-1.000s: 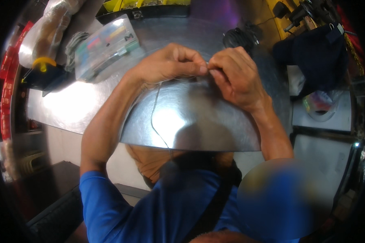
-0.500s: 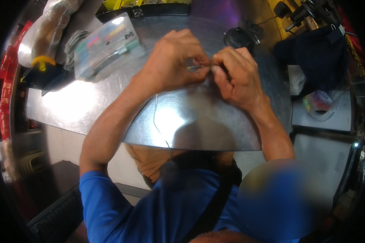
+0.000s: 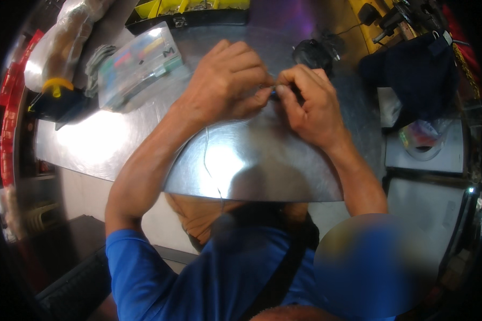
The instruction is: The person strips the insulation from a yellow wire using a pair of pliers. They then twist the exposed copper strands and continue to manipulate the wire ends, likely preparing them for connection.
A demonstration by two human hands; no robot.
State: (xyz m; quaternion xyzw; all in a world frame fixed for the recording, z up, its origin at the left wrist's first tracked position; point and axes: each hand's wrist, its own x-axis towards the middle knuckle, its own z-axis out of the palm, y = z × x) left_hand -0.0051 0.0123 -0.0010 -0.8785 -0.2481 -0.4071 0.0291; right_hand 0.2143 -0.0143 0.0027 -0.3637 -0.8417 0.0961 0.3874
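Observation:
My left hand [image 3: 227, 80] and my right hand [image 3: 313, 104] meet above a shiny metal table [image 3: 190, 179], both closed in a pinch with fingertips almost touching. Between the fingertips a small bit of blue [image 3: 273, 91] shows, too small to name. A thin pale wire [image 3: 205, 155] hangs below my left wrist, crosses the table and runs over its near edge. My left fingers hide most of the wire's upper part; its end seems to lie in the two pinches. Just beyond my right hand lies a black adapter-like thing with a cord [image 3: 310, 53].
A clear lidded organizer box [image 3: 139, 69] with coloured contents lies far left, beside grey gloves [image 3: 97, 64]. Behind stands a black case with yellow compartments [image 3: 198, 13]. Plastic-wrapped goods [image 3: 64, 48] sit at the left. Dark cloth [image 3: 415, 80] hangs at the right, above a clear-wrapped roll [image 3: 424, 140].
My left fingers have closed in, so the yellowish wire stretch seen between them is now hidden. A blue bit has come into view at the fingertips. My right hand has shifted slightly.

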